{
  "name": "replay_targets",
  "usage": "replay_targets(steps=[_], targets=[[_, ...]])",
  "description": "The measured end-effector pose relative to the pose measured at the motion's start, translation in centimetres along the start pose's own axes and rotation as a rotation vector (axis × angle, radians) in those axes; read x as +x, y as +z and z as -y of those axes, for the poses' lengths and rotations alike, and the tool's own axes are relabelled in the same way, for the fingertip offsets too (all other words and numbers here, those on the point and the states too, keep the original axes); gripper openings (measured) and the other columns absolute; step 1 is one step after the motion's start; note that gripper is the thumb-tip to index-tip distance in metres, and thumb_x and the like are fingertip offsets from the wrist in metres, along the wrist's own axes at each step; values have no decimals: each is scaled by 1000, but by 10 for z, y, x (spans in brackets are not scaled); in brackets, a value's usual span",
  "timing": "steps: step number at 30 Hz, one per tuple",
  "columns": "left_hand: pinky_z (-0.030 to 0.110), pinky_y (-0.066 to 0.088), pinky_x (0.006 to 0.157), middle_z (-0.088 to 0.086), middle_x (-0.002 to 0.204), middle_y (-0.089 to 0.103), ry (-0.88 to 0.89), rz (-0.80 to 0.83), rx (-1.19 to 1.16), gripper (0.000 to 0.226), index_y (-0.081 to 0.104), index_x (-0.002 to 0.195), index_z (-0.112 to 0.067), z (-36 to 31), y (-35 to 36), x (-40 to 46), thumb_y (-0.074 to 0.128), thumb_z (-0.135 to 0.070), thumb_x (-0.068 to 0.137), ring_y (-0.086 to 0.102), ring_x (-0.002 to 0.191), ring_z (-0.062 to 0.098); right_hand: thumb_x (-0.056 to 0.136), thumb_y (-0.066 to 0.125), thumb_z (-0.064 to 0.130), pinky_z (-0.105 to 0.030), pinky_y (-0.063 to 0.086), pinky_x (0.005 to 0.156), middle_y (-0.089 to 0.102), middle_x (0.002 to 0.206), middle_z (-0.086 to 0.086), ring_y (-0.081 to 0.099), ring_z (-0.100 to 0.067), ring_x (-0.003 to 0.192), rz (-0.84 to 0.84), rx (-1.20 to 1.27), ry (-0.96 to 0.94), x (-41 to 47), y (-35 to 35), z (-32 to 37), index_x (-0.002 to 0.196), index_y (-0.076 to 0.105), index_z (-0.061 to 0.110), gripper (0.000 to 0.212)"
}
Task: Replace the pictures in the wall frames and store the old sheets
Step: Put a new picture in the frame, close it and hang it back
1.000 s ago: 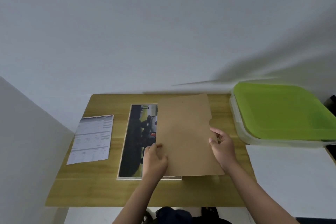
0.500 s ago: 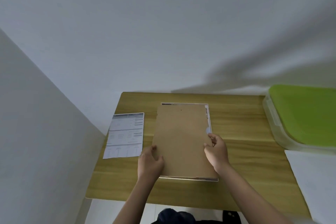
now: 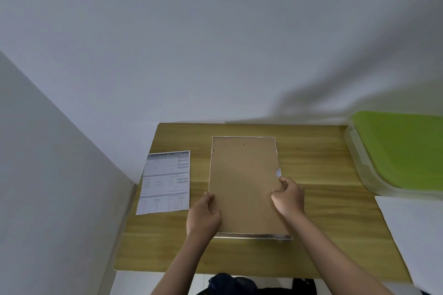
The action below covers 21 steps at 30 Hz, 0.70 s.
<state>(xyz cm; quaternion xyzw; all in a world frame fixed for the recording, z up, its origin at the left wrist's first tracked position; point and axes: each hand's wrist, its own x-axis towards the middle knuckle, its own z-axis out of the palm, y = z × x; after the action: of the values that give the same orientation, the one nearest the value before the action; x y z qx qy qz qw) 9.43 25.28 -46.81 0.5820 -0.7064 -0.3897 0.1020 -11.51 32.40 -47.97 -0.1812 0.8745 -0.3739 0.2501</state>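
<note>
A: On the wood table (image 3: 318,218), mid, lies the frame (image 3: 282,236) face down, w/ the brown backing board (image 3: 242,182) sitting in it. Long axis runs away from the person toward the wall. White frame edge shows along the near end and as a thin line at the far end.

B: Hands rel. to the board?

A: Left hand (image 3: 203,217) is at the board's left long edge, near end, fingers loosely bent, thumb over the rim. Looks like it's bracing the edge, but can't tell if it truly pinches it. Right hand (image 3: 288,196) is on the board's right long edge, about halfway along, fingers curled down, tips pressing at the edge just below the small notch where a pale bit shows.

B: So which hand leads?

A: My guess: right. It sits right at the notch side, where the board looks least seated. Left is further toward the near end, so prob. just a steadying hand. Any push would go across the short axis, or down into the frame.

B: Anything else around the board?

A: Printed sheet (image 3: 165,183) lies flat just left of it, apart, not touching. Clear bin w/ green lid (image 3: 405,151) is well to the right, at the table's far right corner. White sheet (image 3: 417,230) is right of the board too, nearer the person, partly out of view.

B: Old sheet stored yet?

A: Judging by the shut lid and the sheet lying out, prob. not.
</note>
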Motion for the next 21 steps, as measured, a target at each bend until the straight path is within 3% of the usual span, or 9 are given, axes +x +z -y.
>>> replay_targets(steps=[5, 15, 21], targets=[[20, 49, 82, -10, 145, 42, 16, 24, 14, 49, 50, 133, -21, 2, 0, 5, 57, -19, 85, 57, 114, 10, 81, 61, 7, -27, 38, 93, 45, 123, -17, 48, -28, 112, 11, -65, -4, 5, 3, 1, 127, 54, 8, 47], [17, 44, 87, -6, 147, 41, 29, 37, 10, 51, 49, 135, -17, 7, 4, 11, 60, -16, 86, 58, 111, 11, 81, 65, 23, -36, 41, 93, 49, 117, -12, 41, -33, 115, -53, -257, -13, 7, 10, -8, 124, 57, 18, 44], [12, 39, 80, -5, 149, 36, 25, 52, 5, 50, 50, 134, -16, 10, 7, 13, 61, -15, 85, 59, 108, 10, 76, 71, 17, -28, 35, 96, 46, 115, -12, 42, -28, 116, 37, -102, -52, 9, 8, -18, 127, 55, 14, 54]])
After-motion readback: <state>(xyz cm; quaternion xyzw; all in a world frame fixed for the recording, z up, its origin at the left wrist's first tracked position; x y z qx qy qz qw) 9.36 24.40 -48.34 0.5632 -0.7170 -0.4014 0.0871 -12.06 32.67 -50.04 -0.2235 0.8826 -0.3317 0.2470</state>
